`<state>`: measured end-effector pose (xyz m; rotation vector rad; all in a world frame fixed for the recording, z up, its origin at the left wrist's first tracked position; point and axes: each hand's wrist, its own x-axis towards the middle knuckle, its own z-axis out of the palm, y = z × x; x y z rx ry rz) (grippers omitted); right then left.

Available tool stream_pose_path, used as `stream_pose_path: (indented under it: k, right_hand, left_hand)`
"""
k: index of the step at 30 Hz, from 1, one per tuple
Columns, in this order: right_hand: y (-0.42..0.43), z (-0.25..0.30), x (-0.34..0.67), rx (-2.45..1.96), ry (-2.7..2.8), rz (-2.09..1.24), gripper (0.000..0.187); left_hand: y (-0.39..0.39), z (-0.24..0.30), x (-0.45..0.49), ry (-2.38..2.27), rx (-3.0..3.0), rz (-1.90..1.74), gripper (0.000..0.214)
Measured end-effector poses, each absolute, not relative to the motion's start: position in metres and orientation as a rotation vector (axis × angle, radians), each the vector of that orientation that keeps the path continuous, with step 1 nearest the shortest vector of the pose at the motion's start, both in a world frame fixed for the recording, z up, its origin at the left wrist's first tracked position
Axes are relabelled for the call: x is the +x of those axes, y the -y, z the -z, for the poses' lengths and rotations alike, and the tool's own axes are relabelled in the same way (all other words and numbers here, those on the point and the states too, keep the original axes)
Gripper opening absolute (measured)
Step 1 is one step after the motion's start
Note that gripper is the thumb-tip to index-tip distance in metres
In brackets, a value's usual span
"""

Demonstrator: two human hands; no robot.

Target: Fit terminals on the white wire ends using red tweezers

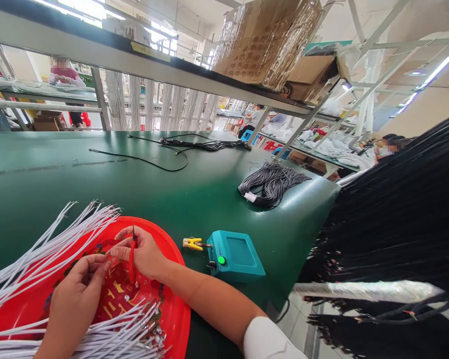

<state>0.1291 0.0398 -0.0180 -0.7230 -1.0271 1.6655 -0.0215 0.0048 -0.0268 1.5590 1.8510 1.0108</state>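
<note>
My left hand (pixel 75 296) is closed in a pinch over a red tray (pixel 175 279). What lies between its fingertips is too small to make out. Red-handled scissors (pixel 132 264) with a dark pointed tip are held in my right hand (pixel 145 254), tip upward. The thumb and forefinger of that hand meet the left fingertips. White cables (pixel 60 257) with stripped ends reach across the tray's far left rim. Nearer to me, a second bunch of white cables (pixel 123 319) with shiny ends lies in the tray, partly hidden by my left wrist.
Right of the tray, a teal box (pixel 235 254) with a green button carries a yellow clip (pixel 193 243). Coiled grey-black cables (pixel 271 184) and thin black cables (pixel 205 144) lie farther back on the green table (pixel 209 199). Black cables (pixel 396 209) hang at right. Cartons (pixel 265 40) occupy the shelf above.
</note>
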Motion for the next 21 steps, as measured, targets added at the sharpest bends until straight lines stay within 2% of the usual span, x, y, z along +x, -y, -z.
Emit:
stream_pose_path:
  k: [3, 14, 21]
  right_hand:
    - [-0.039, 0.021, 0.128, -0.752, 1.054, -1.654, 0.045]
    - [-0.038, 0.016, 0.129, -0.731, 0.990, -1.772, 0.049]
    - [-0.034, 0.017, 0.126, -0.824, 0.913, -1.749, 0.052]
  left_hand:
    - [-0.005, 0.025, -0.020, -1.774, 1.441, -0.919, 0.046]
    - [-0.002, 0.012, -0.014, -1.658, 1.195, -1.052, 0.055]
    - [-0.003, 0.015, -0.014, -1.626, 1.218, -1.057, 0.052]
